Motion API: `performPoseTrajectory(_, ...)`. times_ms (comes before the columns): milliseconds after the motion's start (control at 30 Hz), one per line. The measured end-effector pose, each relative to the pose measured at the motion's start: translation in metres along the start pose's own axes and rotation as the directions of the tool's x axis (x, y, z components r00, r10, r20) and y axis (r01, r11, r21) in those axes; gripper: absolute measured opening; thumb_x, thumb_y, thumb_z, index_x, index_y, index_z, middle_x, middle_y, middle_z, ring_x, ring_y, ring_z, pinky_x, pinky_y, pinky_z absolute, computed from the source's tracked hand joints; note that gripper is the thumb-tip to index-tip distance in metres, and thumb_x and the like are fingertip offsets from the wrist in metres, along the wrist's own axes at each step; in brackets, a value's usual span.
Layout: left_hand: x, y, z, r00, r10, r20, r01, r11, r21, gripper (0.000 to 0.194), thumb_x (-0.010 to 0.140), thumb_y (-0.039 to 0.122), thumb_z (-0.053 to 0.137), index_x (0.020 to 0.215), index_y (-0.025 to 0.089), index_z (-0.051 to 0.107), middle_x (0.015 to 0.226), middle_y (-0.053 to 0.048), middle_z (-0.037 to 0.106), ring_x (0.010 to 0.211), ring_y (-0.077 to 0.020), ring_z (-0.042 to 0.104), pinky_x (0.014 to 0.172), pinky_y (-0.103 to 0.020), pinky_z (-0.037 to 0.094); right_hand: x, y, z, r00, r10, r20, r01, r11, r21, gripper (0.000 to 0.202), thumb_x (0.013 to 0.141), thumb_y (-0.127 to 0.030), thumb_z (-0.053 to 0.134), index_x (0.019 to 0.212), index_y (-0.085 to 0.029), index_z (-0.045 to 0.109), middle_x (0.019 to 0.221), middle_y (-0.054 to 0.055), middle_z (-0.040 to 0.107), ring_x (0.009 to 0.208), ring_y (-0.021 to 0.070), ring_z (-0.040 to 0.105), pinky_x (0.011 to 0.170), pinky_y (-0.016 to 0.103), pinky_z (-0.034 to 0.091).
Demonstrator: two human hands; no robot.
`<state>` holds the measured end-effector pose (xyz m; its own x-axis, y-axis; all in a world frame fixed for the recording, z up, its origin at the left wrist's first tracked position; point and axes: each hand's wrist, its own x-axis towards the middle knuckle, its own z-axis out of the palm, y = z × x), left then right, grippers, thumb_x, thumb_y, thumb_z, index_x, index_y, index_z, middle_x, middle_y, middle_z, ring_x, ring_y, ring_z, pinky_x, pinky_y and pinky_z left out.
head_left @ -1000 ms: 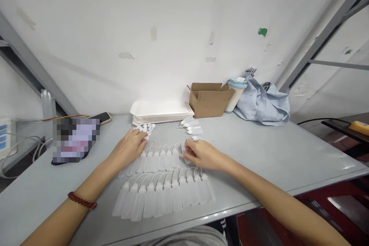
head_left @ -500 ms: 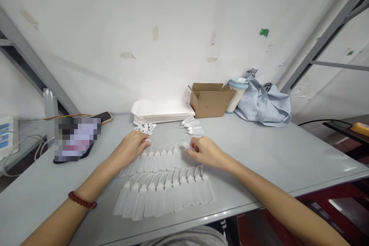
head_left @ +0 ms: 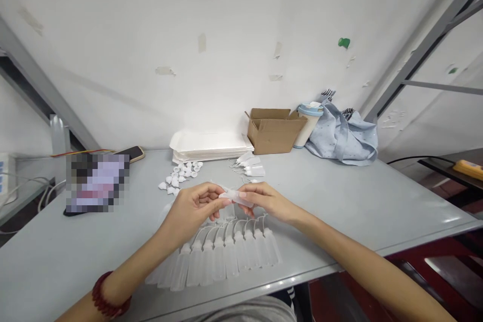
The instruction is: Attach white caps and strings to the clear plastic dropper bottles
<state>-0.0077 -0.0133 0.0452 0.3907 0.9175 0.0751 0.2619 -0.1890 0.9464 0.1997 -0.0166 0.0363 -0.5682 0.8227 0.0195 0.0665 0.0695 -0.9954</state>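
Observation:
Between my hands, above the table, lies a small translucent squeeze bottle (head_left: 241, 199), held almost level. My right hand (head_left: 268, 200) grips its body with thumb and fingers. At the neck end my left hand (head_left: 196, 207) pinches a small white cap (head_left: 224, 195), partly hidden by the fingertips; whether it is seated on the neck I cannot tell. Below my hands runs a front row of similar bottles (head_left: 219, 261) with thin curved strings at their tops. Another row behind is mostly covered by my hands. Loose white caps (head_left: 183, 172) lie scattered beyond my left hand, and several bottles (head_left: 253, 167) lie beyond my right.
White flat trays or cartons (head_left: 211, 143) are stacked against the wall. Beside them stand an open cardboard box (head_left: 275, 136), a lidded cup (head_left: 306, 128) and a light-blue cloth bag (head_left: 341, 138). A phone (head_left: 98, 183) with a blurred screen sits at left, another device (head_left: 136, 153) behind it.
My left hand has moved right from the loose caps to meet my right hand. The right hand has drawn slightly nearer, and the bottle now shows between both hands.

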Motion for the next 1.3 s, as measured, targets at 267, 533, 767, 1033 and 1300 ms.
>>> performPoseTrajectory(267, -0.002, 0.000, 0.002, 0.999, 0.011, -0.036, -0.012, 1.000, -0.005, 0.021, 0.068, 0.036, 0.069, 0.076, 0.017, 0.064, 0.056, 0.003, 0.058, 0.048, -0.0109, 0.054, 0.048, -0.022, 0.049, 0.000, -0.001, 0.004, 0.999, -0.014, 0.045, 0.015, 0.999, -0.035, 0.037, 0.089, -0.044, 0.049, 0.068, -0.014, 0.051, 0.060, -0.003, 0.046, 0.051, 0.0077, 0.044, 0.055, 0.024, 0.036)
performPoseTrajectory(533, -0.004, 0.004, -0.001, 0.999, 0.037, 0.025, -0.037, 0.999, -0.020, 0.021, 0.073, 0.037, 0.064, 0.079, 0.017, 0.066, 0.057, 0.000, 0.063, 0.053, -0.0144, 0.061, 0.053, -0.024, 0.053, -0.001, 0.001, 0.007, 0.998, -0.045, 0.033, 0.047, 0.997, -0.062, 0.042, 0.089, -0.051, 0.044, 0.069, -0.015, 0.048, 0.060, -0.004, 0.042, 0.050, 0.0072, 0.042, 0.052, 0.023, 0.037)
performPoseTrajectory(767, -0.005, 0.001, 0.002, 1.000, -0.023, 0.021, 0.021, 0.997, 0.074, 0.022, 0.075, 0.039, 0.062, 0.075, 0.017, 0.065, 0.057, 0.001, 0.062, 0.050, -0.0137, 0.060, 0.045, -0.021, 0.047, 0.000, 0.006, 0.009, 1.000, 0.000, 0.014, 0.001, 0.993, -0.116, 0.044, 0.090, -0.054, 0.041, 0.066, -0.017, 0.041, 0.058, -0.005, 0.039, 0.048, 0.0066, 0.040, 0.050, 0.022, 0.036)
performPoseTrajectory(1033, -0.006, -0.007, 0.002, 0.978, 0.208, 0.001, -0.204, 0.954, 0.220, 0.015, 0.077, 0.032, 0.062, 0.080, 0.018, 0.067, 0.074, -0.004, 0.069, 0.067, -0.0164, 0.064, 0.062, -0.025, 0.053, 0.002, 0.009, 0.009, 0.994, 0.086, 0.068, -0.096, 0.980, 0.172, 0.043, 0.085, -0.053, 0.051, 0.065, -0.018, 0.038, 0.057, -0.008, 0.030, 0.044, 0.0044, 0.031, 0.042, 0.020, 0.033)
performPoseTrajectory(1300, -0.006, -0.003, 0.001, 0.988, 0.149, 0.031, -0.152, 0.981, 0.123, 0.018, 0.079, 0.037, 0.061, 0.080, 0.020, 0.067, 0.079, -0.003, 0.070, 0.073, -0.0168, 0.064, 0.065, -0.024, 0.053, 0.002, 0.007, 0.009, 0.989, 0.118, 0.085, -0.135, 0.964, 0.231, 0.042, 0.085, -0.053, 0.052, 0.067, -0.017, 0.041, 0.056, -0.008, 0.031, 0.044, 0.0042, 0.031, 0.042, 0.020, 0.032)
